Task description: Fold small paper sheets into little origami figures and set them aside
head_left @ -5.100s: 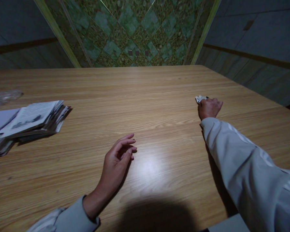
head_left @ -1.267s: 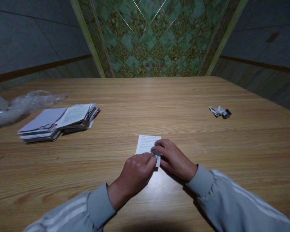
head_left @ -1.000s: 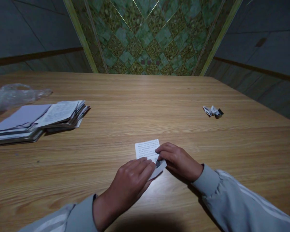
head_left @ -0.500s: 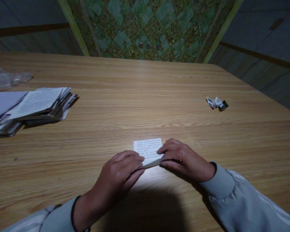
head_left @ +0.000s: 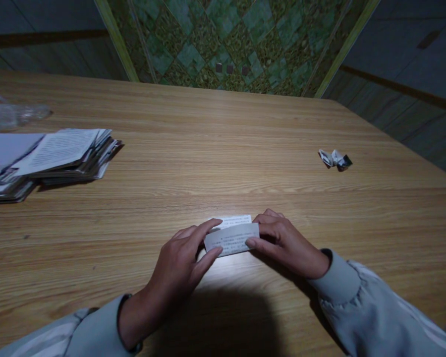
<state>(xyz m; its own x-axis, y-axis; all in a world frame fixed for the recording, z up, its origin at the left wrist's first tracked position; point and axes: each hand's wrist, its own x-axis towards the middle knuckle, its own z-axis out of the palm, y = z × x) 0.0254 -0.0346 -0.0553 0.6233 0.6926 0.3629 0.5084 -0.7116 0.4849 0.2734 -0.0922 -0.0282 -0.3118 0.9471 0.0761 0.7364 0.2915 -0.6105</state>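
Observation:
A small sheet of printed paper point(head_left: 233, 239) is at the near middle of the table, its front flap folded up so that only a strip of the text behind shows. My left hand point(head_left: 184, 258) grips its left end, thumb on the near face and index finger over the top edge. At the right end, my right hand point(head_left: 282, 240) pinches the paper, with the thumb on the flap and the other fingers curled behind it.
Stacked printed papers point(head_left: 67, 151) lie at the left, with a clear plastic bag point(head_left: 17, 115) behind them. Small folded paper pieces point(head_left: 335, 159) sit toward the right. The wooden table point(head_left: 215, 124) reaches back to a green tiled wall point(head_left: 223, 34).
The near edge of the paper has been turned up into a taller flap, covering most of the text. My left thumb and index finger have spread further apart.

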